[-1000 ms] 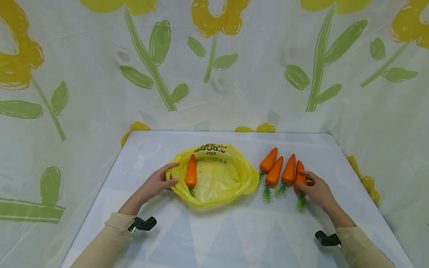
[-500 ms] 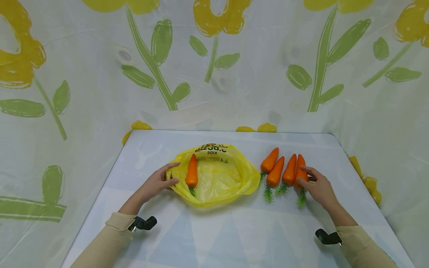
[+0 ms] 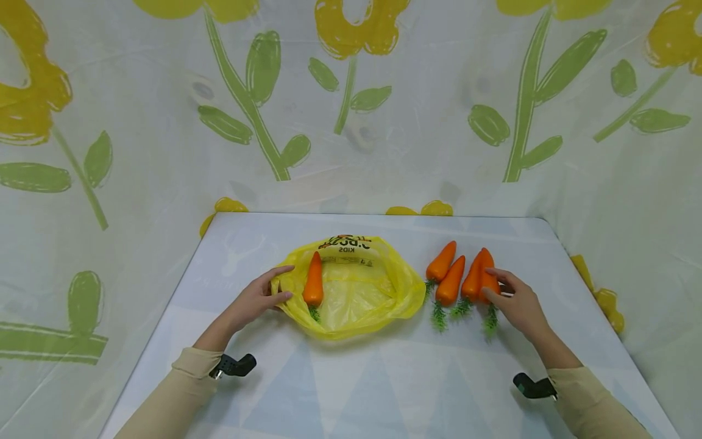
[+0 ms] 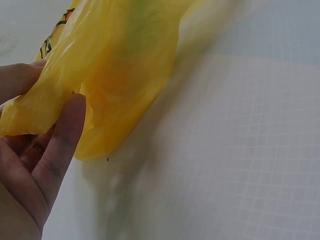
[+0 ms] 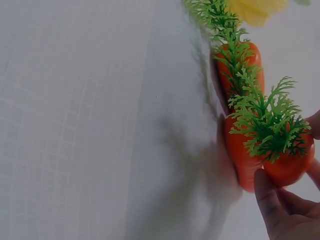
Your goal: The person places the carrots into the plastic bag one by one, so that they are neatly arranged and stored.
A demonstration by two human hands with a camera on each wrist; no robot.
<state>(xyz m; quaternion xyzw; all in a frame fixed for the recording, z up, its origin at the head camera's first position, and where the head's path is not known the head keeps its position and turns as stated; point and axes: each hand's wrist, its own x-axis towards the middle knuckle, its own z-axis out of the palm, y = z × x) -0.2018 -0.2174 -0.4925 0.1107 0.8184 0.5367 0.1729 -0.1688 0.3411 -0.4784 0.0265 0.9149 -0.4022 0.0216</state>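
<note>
A yellow plastic bag [image 3: 356, 292] lies with its mouth wide on the table, with one orange toy carrot [image 3: 313, 280] inside near its left side. My left hand [image 3: 258, 300] holds the bag's left rim between thumb and fingers; in the left wrist view, the thumb [image 4: 65, 135] presses against the yellow film. Right of the bag, my right hand [image 3: 517, 303] grips the rightmost carrot [image 3: 490, 283] by its sides. That carrot overlaps its neighbour [image 3: 471, 283], and its green leafy top [image 5: 272, 120] faces the right wrist camera.
Two more carrots, one farther back [image 3: 441, 262] and one nearer [image 3: 450, 283], lie between the bag and the held carrot. The white and pale-blue table [image 3: 384, 390] ends at a flower-print curtain [image 3: 417, 122] behind and at the sides.
The right hand has lifted the rightmost carrot and shifted it first away from me, then left against its neighbour. The left hand and the bag have stayed in place.
</note>
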